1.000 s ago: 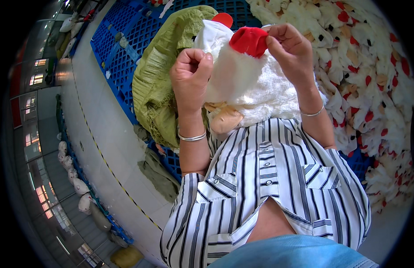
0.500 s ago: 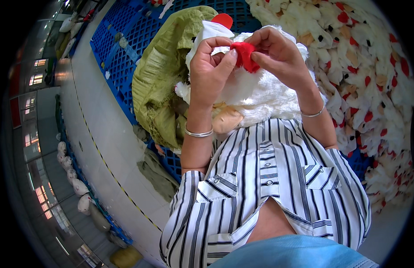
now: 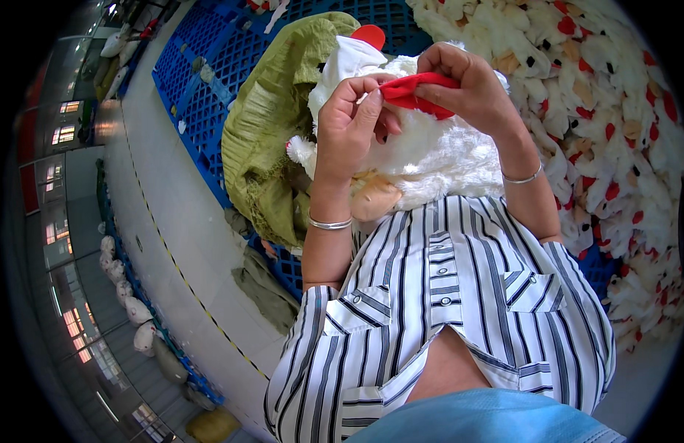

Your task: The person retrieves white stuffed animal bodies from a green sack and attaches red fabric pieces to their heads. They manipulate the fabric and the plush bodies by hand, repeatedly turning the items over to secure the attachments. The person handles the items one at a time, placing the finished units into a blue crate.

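Observation:
A small red fabric piece point(image 3: 418, 94) is stretched between my two hands above white plush. My left hand point(image 3: 349, 122) pinches its left end between thumb and fingertips. My right hand point(image 3: 469, 83) grips the right part, the thumb lying over the cloth and the fingers curled behind. Beneath both hands, the white plush piece point(image 3: 449, 156) rests in front of my body. A beige rounded part point(image 3: 377, 198) of the plush shows near my left wrist. Beyond my hands, a red tab point(image 3: 369, 35) sticks up by a smooth white section.
A green woven sack point(image 3: 261, 140) lies left of the plush, on blue plastic pallets point(image 3: 198, 111). To the right spreads a big heap of white plush skins point(image 3: 578, 96) with red, beige and black bits. Pale floor point(image 3: 154, 177) with a yellow-black line runs along the left.
The red fabric has gone from bunched up to drawn out lengthwise. My right hand has moved slightly right, widening the gap between my hands.

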A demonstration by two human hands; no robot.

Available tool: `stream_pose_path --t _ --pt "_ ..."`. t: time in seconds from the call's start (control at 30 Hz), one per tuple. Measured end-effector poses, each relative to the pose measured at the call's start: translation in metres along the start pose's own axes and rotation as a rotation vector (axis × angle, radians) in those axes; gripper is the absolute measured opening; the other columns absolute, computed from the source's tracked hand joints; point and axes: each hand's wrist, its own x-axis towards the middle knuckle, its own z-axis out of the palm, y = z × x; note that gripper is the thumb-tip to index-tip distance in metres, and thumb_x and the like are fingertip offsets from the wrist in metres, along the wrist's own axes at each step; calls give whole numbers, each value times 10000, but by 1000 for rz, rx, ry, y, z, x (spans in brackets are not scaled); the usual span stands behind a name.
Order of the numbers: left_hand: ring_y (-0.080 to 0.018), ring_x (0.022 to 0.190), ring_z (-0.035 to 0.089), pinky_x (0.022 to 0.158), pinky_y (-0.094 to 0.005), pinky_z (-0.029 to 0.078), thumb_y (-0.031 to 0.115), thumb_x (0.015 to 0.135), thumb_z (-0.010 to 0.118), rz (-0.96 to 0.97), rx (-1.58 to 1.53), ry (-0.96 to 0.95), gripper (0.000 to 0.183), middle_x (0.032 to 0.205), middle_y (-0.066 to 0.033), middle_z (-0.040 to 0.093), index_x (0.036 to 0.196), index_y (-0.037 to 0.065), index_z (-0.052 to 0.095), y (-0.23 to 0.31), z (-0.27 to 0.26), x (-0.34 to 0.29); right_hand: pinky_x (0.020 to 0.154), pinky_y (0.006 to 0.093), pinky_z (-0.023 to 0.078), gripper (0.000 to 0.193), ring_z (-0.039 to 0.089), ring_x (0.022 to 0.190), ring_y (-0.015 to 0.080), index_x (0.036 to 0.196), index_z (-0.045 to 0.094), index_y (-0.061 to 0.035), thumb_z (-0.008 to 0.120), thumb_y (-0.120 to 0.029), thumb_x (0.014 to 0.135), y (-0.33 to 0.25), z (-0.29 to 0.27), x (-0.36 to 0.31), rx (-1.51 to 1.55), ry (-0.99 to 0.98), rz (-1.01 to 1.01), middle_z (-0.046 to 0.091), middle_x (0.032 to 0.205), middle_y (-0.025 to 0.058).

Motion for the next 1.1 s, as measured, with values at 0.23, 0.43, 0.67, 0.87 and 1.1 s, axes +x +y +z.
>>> stream_pose_path --t 0.23,0.43,0.67,0.87,1.1 --pt "-141 756 679 645 -234 523 166 964 618 -12 79 32 223 963 -81 675 1101 -4 569 4 3 -2 577 217 449 192 509 656 49 805 566 -10 725 -97 869 8 -18 5 -326 -57 -63 549 702 -5" --pt "-205 850 636 778 -329 517 177 783 785 92 1042 -72 532 975 -120 658 1246 23 573 -30 -63 -16 693 216 511 73 610 798 66 965 656 -48 640 -119 957 34 -101 5 -63 274 -236 668 899 14" --pt "-84 797 580 740 -257 497 64 846 710 -266 606 58 238 916 -13 648 1067 29 627 -26 -138 -40 758 255 509 77 621 812 98 941 639 -58 635 -131 963 40 -124 3 363 597 -206 662 877 13" --pt "-35 766 543 687 -204 462 114 910 705 71 266 242 188 945 23 647 1063 17 655 17 -109 -36 792 258 510 110 624 917 120 1028 619 -46 618 -142 974 56 -128 13 309 563 -204 661 976 54" --pt "-29 657 535 613 -191 427 156 940 653 224 247 353 150 806 31 653 955 17 706 35 -89 -31 834 236 489 275 596 957 105 1223 587 -3 510 -38 962 31 -104 12 104 449 -178 643 1093 69"
